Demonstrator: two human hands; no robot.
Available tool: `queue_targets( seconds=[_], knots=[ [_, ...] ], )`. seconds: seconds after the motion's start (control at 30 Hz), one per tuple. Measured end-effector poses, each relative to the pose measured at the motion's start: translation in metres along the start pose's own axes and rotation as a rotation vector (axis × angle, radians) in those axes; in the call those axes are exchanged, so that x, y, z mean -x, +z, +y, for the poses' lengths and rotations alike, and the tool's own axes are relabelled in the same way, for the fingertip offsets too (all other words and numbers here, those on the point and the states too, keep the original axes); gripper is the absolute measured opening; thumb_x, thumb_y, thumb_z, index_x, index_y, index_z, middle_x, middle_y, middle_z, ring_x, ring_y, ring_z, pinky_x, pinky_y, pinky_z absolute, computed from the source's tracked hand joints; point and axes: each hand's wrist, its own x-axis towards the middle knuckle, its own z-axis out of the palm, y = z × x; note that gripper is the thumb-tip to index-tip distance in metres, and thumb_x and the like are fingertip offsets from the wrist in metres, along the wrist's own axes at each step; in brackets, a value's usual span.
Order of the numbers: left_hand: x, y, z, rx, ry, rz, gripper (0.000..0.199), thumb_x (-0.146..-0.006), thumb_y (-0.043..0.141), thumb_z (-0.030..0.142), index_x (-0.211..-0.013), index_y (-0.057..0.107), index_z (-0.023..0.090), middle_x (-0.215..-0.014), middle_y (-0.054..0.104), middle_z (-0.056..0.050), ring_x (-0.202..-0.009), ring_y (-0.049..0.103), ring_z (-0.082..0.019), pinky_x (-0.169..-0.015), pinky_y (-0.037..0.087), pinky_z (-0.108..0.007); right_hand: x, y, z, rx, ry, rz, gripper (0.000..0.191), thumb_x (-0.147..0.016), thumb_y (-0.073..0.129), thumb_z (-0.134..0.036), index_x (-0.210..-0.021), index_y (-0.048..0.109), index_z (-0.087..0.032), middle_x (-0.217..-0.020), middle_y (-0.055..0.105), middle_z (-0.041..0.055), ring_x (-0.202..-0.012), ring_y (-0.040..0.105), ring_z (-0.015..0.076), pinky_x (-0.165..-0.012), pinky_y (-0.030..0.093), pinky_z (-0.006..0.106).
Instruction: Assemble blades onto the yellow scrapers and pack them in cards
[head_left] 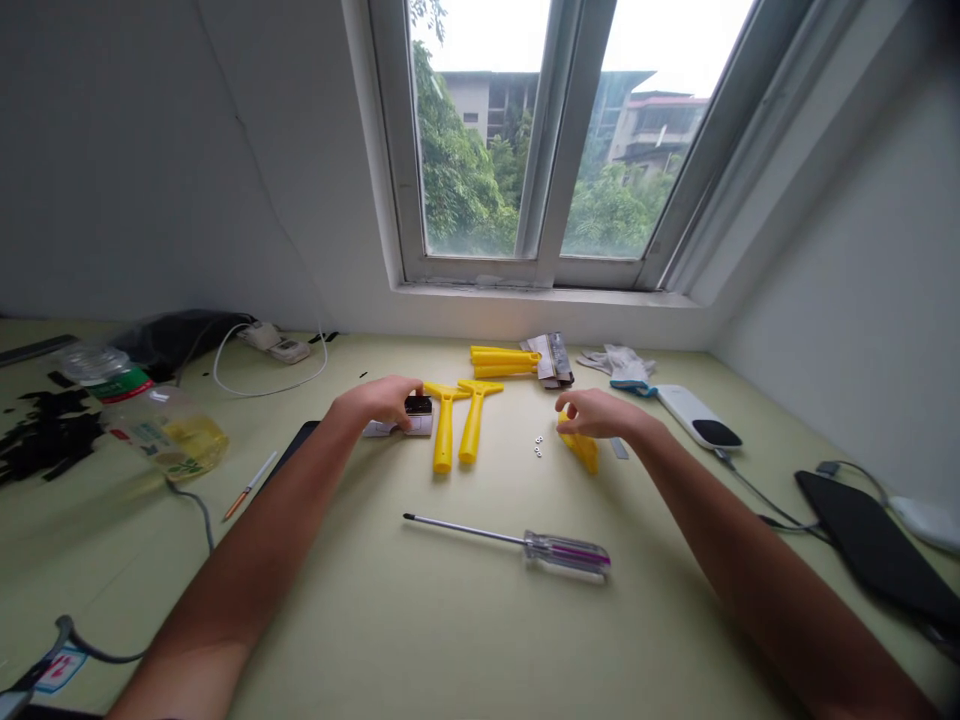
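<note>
My left hand (386, 400) curls over a small black-and-white packet (418, 406), thumb and fingers at its left side. Just right of it lie two yellow T-shaped scraper handles (444, 440). My right hand (596, 415) closes on a yellow plastic piece (583, 453) resting on the table; the palm hides part of it. Beside that piece is a flat grey metal blade (619, 448). Several tiny silver nuts (538, 452) sit between the handles and my right hand. Nearer to me, a screwdriver (562, 552) with a clear and purple handle lies crosswise.
More yellow handles (499, 362) and a printed packet (555, 360) lie below the window. White gloves (622, 365), a white device (697, 415) and a black phone (877, 540) are at right. At left are a bottle (157, 430), black scraps (49, 430) and cables.
</note>
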Motion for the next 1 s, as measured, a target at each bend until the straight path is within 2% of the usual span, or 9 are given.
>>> queue_targets(
  seconds=[0.13,0.27,0.3,0.4,0.47,0.63,0.7,0.83,1.0],
  knots=[
    [0.004,-0.001,0.007,-0.049,0.004,0.072,0.067,-0.069,0.067,0.037,-0.132,0.051,0.026,-0.131,0.057,-0.009,-0.117,0.054,-0.027,-0.091,0.044,-0.033,-0.003,0.001,0.007,0.034,0.059,-0.033,0.048,-0.067,0.072,-0.044,-0.109,0.066,-0.019,-0.104,0.07,0.011,-0.096,0.063,0.0299,-0.075,0.046,0.035],
    [0.01,0.009,0.05,-0.095,0.151,0.392,0.046,-0.09,0.042,0.04,-0.131,0.052,0.022,-0.127,0.059,-0.011,-0.119,0.051,-0.025,-0.099,0.04,-0.036,-0.002,0.001,0.006,0.028,0.063,-0.062,0.05,-0.07,0.07,-0.046,-0.113,0.064,-0.02,-0.105,0.069,0.0097,-0.096,0.064,0.0275,-0.076,0.047,0.033],
    [0.011,0.014,0.064,-0.102,0.172,0.426,0.044,-0.092,0.038,0.042,-0.128,0.054,0.022,-0.121,0.062,-0.011,-0.115,0.054,-0.025,-0.096,0.041,-0.037,-0.001,0.0,0.007,0.023,0.061,-0.071,0.051,-0.071,0.07,-0.046,-0.114,0.063,-0.021,-0.106,0.069,0.009,-0.095,0.065,0.0265,-0.075,0.047,0.032],
    [0.008,0.033,0.096,-0.154,0.184,0.413,0.048,-0.091,0.037,0.05,-0.125,0.056,0.021,-0.111,0.065,-0.013,-0.103,0.059,-0.028,-0.087,0.044,-0.04,0.001,-0.006,0.012,0.011,0.07,-0.098,0.05,-0.07,0.071,-0.044,-0.115,0.063,-0.023,-0.104,0.071,0.0063,-0.091,0.066,0.0235,-0.072,0.047,0.029],
    [0.005,0.043,0.106,-0.18,0.174,0.399,0.047,-0.09,0.038,0.051,-0.119,0.059,0.02,-0.106,0.067,-0.014,-0.101,0.06,-0.03,-0.084,0.045,-0.041,0.002,-0.011,0.021,0.016,0.095,-0.105,0.048,-0.07,0.072,-0.041,-0.114,0.064,-0.023,-0.102,0.071,0.0055,-0.09,0.066,0.0225,-0.072,0.048,0.028],
    [-0.003,0.053,0.107,-0.159,0.106,0.393,0.039,-0.087,0.045,0.041,-0.117,0.06,0.02,-0.098,0.071,-0.011,-0.096,0.064,-0.03,-0.085,0.043,-0.042,0.001,-0.023,0.051,0.07,0.248,-0.062,0.039,-0.073,0.069,-0.037,-0.104,0.067,-0.015,-0.11,0.069,0.0145,-0.097,0.065,0.0289,-0.074,0.047,0.032],
    [-0.004,0.052,0.106,-0.124,0.098,0.392,0.04,-0.086,0.045,0.037,-0.119,0.058,0.019,-0.096,0.071,-0.011,-0.092,0.065,-0.029,-0.083,0.043,-0.04,0.0,-0.023,0.061,0.066,0.303,-0.078,0.035,-0.074,0.069,-0.036,-0.101,0.067,-0.013,-0.105,0.07,0.0157,-0.092,0.066,0.0285,-0.069,0.047,0.032],
    [-0.002,0.046,0.107,-0.078,0.057,0.422,0.043,-0.085,0.045,0.039,-0.12,0.056,0.016,-0.095,0.071,-0.012,-0.087,0.066,-0.028,-0.076,0.044,-0.036,-0.001,-0.015,0.07,0.012,0.36,-0.139,0.033,-0.071,0.072,-0.031,-0.098,0.066,-0.013,-0.082,0.072,0.01,-0.071,0.067,0.0216,-0.056,0.045,0.027],
    [0.003,0.035,0.108,0.092,0.03,0.479,0.042,-0.082,0.05,0.04,-0.117,0.058,0.018,-0.086,0.071,-0.006,-0.079,0.066,-0.024,-0.067,0.043,-0.03,-0.003,-0.009,0.071,-0.063,0.386,-0.134,0.04,-0.067,0.075,-0.023,-0.104,0.061,-0.013,-0.076,0.07,0.0055,-0.065,0.065,0.018,-0.052,0.044,0.025]
  ],
)
